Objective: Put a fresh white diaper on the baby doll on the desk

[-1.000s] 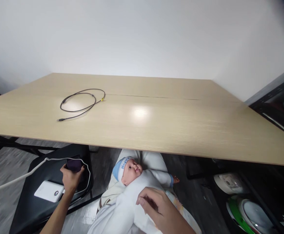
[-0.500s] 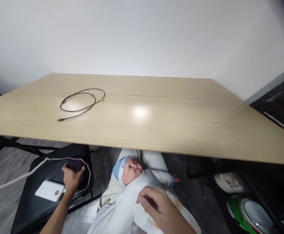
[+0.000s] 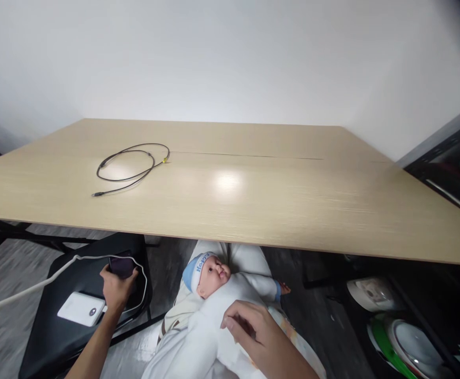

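My left hand (image 3: 118, 287) reaches down to the left and is closed around a dark phone (image 3: 121, 266) over the seat of a black chair (image 3: 48, 337). A white power bank (image 3: 80, 308) lies on the seat beside that hand, with a white cable (image 3: 28, 290) looping around the phone. A baby doll (image 3: 214, 278) in white clothes and a blue and white cap (image 3: 197, 268) lies face up across my lap. My right hand (image 3: 253, 331) is curled above the doll's chest, thumb close to the bent fingers; nothing shows in it. Whether it touches the doll I cannot tell.
A light wooden table (image 3: 277, 200) stretches in front of me, its near edge above my knees. On its left side lies a coiled black USB cable (image 3: 127, 180). A dark shelf at the lower right holds a green-rimmed container (image 3: 386, 342) and a white one (image 3: 372, 295).
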Action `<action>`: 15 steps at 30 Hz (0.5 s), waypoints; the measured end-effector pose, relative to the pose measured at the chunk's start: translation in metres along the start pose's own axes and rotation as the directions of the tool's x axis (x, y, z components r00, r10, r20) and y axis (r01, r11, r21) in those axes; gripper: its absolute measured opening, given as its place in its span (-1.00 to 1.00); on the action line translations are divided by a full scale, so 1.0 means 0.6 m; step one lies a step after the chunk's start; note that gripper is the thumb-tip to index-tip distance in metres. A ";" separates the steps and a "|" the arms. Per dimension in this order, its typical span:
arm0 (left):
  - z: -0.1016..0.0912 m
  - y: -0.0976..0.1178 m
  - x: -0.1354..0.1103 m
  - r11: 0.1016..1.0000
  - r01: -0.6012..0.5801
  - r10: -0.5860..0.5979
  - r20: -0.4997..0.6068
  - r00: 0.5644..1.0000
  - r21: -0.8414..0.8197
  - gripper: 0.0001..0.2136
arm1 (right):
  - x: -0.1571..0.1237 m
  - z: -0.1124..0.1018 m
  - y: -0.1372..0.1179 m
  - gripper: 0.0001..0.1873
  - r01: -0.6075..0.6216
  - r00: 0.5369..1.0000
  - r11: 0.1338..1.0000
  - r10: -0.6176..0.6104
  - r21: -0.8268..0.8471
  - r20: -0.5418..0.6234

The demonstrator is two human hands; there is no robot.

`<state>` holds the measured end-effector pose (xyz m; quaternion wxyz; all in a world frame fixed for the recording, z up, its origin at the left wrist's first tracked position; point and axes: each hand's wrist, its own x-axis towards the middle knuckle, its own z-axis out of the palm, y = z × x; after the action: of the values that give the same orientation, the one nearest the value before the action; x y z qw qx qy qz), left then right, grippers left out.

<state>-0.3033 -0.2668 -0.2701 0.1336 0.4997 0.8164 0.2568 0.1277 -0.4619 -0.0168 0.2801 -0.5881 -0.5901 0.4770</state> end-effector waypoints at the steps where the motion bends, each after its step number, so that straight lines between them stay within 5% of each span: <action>1: 0.000 0.000 0.000 1.000 0.005 -0.005 -0.001 1.000 -0.001 0.06 | 0.001 0.000 0.000 -0.69 0.001 1.000 1.000 -0.001 -0.001 0.001; 9: 0.006 -0.012 0.012 0.999 0.042 -0.042 0.026 0.999 -0.011 0.09 | -0.001 0.001 -0.001 -0.67 0.004 1.000 1.000 -0.004 -0.014 0.003; 15: 0.016 -0.045 0.058 0.993 0.107 -0.104 0.076 0.992 -0.040 0.08 | -0.001 0.000 0.000 -0.69 0.002 1.000 1.000 -0.001 -0.013 0.009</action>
<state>-0.3350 -0.2434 -0.2918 0.1882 0.4620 0.8303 0.2486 0.1279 -0.4626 -0.0164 0.2741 -0.5872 -0.5947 0.4757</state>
